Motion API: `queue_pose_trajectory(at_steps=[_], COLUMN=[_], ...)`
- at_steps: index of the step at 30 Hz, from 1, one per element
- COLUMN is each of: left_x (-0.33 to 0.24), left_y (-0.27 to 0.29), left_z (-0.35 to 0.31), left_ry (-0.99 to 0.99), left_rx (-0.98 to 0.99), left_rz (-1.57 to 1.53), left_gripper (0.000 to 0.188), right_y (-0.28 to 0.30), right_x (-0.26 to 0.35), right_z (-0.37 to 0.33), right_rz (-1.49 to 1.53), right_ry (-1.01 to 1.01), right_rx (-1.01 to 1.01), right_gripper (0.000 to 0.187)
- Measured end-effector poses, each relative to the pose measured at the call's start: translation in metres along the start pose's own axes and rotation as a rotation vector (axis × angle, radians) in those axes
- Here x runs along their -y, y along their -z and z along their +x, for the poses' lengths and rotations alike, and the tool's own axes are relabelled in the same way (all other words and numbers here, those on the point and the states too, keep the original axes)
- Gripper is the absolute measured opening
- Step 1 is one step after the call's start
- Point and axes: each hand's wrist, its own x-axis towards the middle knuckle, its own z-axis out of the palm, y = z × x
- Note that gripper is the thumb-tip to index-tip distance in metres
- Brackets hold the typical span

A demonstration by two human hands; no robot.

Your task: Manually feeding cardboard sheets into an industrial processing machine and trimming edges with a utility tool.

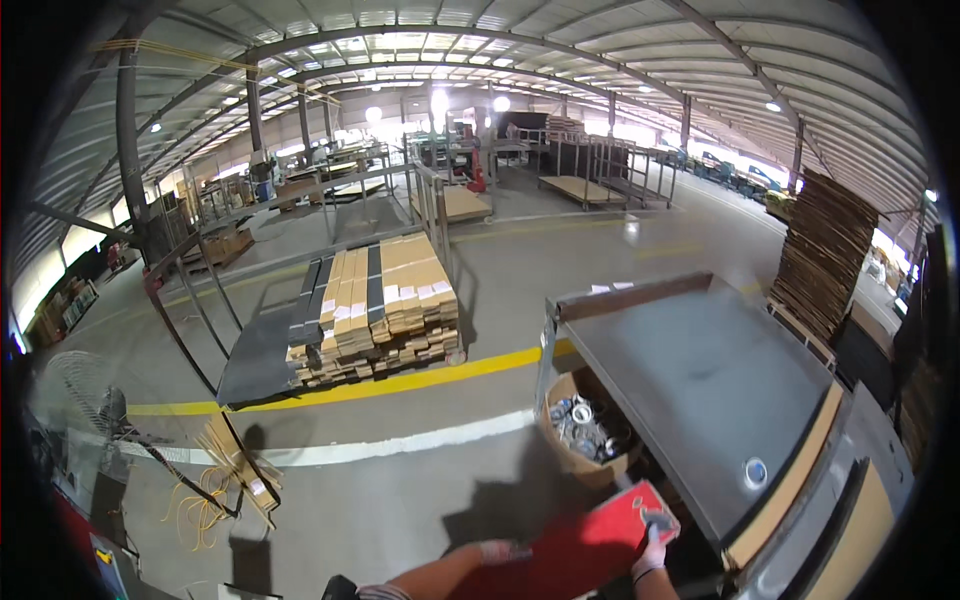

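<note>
Seemingly for balance, a flat red panel (588,535) is being clasped near its right end by the curled right hand (652,553); whether the left hand (507,552) is gripping cannot be told.

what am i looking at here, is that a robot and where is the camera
No robot: these are a person's own two hands. The single picture comes from a wide fisheye camera worn on the head, looking down, so straight edges bend near the rim. The right hand grips one end of a flat red piece; the left hand is blurred at its other side, so its grip is unclear. On the grey-topped table to the right lies a ring-shaped roll. An open cardboard box by the table's left edge holds more ring-shaped items.
</note>
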Motion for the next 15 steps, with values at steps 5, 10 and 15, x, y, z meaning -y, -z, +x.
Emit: queue_pose_trajectory(at_steps=[5,10,15], left_x=[-0.079,-0.045,-0.043], left_y=[0.078,0.182,0.234], left_z=[0.010,-0.013,-0.069], left_ry=[0.539,0.765,0.941], left_rx=[0.249,0.050,-0.421], left_rz=[0.111,-0.147,0.044], left_gripper=[0.079,0.074,0.067], right_y=[-0.085,-0.217,-0.283], right_x=[0.011,0.011,0.049], right_z=[0.006,0.071,0.115], right_rz=[0.341,-0.697,-0.057], right_ry=[-0.378,-0.235,-0.593], right_rx=[0.243,0.491,0.721], right_gripper=[0.041,0.040,0.043])
